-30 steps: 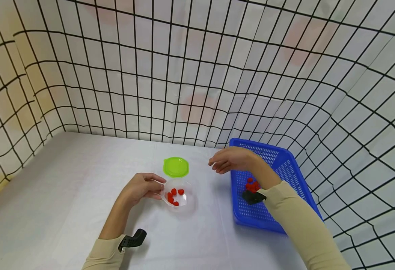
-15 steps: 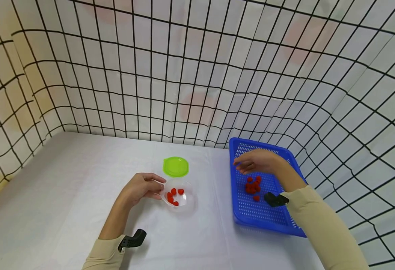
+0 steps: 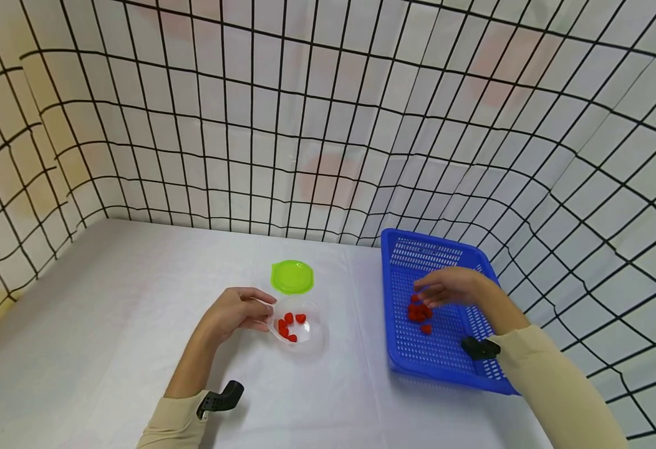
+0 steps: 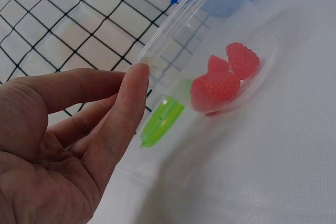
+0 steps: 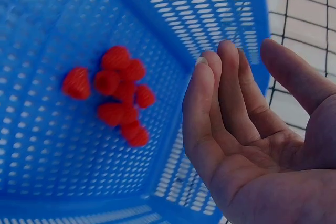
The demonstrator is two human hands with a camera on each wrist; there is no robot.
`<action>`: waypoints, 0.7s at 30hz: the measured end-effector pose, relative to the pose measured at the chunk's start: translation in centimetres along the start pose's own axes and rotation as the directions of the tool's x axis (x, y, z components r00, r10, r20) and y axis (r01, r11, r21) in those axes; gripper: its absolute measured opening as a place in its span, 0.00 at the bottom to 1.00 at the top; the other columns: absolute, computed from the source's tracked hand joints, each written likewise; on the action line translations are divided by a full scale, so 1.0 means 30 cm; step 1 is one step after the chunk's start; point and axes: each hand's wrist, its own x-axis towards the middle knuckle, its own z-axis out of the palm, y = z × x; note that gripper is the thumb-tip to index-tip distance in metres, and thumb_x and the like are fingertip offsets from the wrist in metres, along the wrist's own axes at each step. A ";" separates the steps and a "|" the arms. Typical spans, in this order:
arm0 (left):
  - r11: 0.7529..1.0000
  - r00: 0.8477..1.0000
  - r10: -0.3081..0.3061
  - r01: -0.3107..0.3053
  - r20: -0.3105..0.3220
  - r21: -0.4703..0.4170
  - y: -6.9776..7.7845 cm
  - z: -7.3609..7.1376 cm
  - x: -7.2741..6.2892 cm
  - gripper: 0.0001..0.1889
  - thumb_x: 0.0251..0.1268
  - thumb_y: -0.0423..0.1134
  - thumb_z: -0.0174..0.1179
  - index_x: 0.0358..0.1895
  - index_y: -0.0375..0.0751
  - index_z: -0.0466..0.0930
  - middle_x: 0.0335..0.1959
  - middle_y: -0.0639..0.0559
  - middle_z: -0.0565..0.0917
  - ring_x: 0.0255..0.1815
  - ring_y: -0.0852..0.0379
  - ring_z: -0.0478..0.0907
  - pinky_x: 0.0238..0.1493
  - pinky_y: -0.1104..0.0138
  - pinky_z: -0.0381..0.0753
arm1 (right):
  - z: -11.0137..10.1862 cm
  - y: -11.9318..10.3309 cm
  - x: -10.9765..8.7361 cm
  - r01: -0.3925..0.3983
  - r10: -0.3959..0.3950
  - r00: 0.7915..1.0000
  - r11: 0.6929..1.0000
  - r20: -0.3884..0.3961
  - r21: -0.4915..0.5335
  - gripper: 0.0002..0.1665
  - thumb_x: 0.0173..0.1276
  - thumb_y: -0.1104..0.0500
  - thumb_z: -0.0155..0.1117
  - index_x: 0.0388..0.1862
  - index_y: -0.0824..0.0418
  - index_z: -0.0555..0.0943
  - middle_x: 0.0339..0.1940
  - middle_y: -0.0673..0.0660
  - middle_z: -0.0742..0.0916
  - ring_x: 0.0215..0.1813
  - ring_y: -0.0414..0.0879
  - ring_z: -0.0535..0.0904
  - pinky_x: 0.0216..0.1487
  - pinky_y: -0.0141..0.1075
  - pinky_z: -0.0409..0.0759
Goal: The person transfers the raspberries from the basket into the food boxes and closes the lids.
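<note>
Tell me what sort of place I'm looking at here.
Probably a staged work booth, though I can't be sure: a white-covered table, black grid mesh around its back and sides, and pale sheeting behind that mesh.

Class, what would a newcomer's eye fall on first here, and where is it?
Probably the big blue basket at the right, red berries clustered on its floor, the right grip reaching in. Then the clear bowl near the middle, pinched at its rim by the left grip; the bright green lid lies just beyond.
</note>
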 end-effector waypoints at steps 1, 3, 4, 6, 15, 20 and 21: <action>1.000 1.000 0.000 0.000 0.000 0.000 -0.001 0.000 0.000 0.17 0.67 0.30 0.61 0.56 0.22 0.79 0.34 0.45 0.87 0.33 0.55 0.85 0.36 0.63 0.91 | -0.002 0.011 -0.001 -0.007 0.007 1.000 1.000 -0.010 0.013 0.27 0.75 0.54 0.63 0.63 0.71 0.77 0.48 0.62 0.88 0.47 0.51 0.85 0.54 0.40 0.87; 1.000 1.000 -0.002 0.002 0.000 0.001 -0.002 -0.001 0.000 0.17 0.68 0.30 0.61 0.56 0.22 0.79 0.34 0.45 0.87 0.33 0.55 0.85 0.36 0.62 0.91 | -0.006 0.034 -0.004 -0.020 0.021 0.999 0.999 -0.027 0.036 0.25 0.75 0.55 0.63 0.63 0.70 0.77 0.50 0.65 0.87 0.49 0.53 0.85 0.54 0.40 0.88; 1.000 1.000 -0.002 0.002 -0.001 0.001 -0.002 -0.001 0.000 0.17 0.68 0.30 0.61 0.56 0.22 0.79 0.34 0.44 0.87 0.33 0.55 0.85 0.36 0.62 0.91 | -0.008 0.045 -0.007 -0.024 0.026 0.999 0.999 -0.031 0.041 0.25 0.76 0.55 0.62 0.64 0.71 0.77 0.51 0.67 0.86 0.50 0.54 0.85 0.54 0.41 0.88; 1.000 1.000 -0.005 0.005 -0.002 0.000 -0.003 -0.001 0.000 0.17 0.68 0.30 0.61 0.56 0.22 0.79 0.35 0.44 0.87 0.33 0.55 0.86 0.36 0.62 0.91 | -0.014 0.067 -0.008 -0.046 0.048 0.998 0.997 -0.040 0.063 0.25 0.76 0.56 0.61 0.65 0.71 0.76 0.51 0.68 0.86 0.50 0.55 0.86 0.55 0.42 0.88; 1.000 1.000 -0.001 0.001 -0.002 -0.004 -0.003 -0.001 0.000 0.17 0.68 0.31 0.61 0.56 0.22 0.79 0.35 0.44 0.87 0.33 0.55 0.85 0.37 0.62 0.91 | -0.031 0.162 0.009 -0.143 0.147 0.987 0.988 -0.065 0.058 0.25 0.74 0.57 0.64 0.62 0.72 0.77 0.46 0.67 0.88 0.44 0.54 0.87 0.52 0.42 0.89; 1.000 1.000 -0.001 0.001 -0.003 -0.004 -0.005 -0.001 0.001 0.17 0.67 0.30 0.61 0.55 0.23 0.80 0.34 0.45 0.87 0.33 0.55 0.85 0.37 0.62 0.91 | -0.036 0.209 0.013 -0.178 0.181 0.980 0.983 -0.088 0.037 0.23 0.72 0.57 0.66 0.59 0.71 0.80 0.42 0.65 0.88 0.42 0.54 0.87 0.50 0.42 0.89; 1.000 1.000 -0.003 0.003 -0.004 -0.002 -0.005 -0.001 0.001 0.17 0.67 0.30 0.61 0.55 0.23 0.80 0.34 0.45 0.87 0.33 0.54 0.85 0.37 0.62 0.91 | -0.037 0.215 0.013 -0.180 0.182 0.980 0.983 -0.086 0.029 0.23 0.72 0.56 0.66 0.58 0.72 0.80 0.42 0.65 0.88 0.42 0.54 0.87 0.50 0.43 0.89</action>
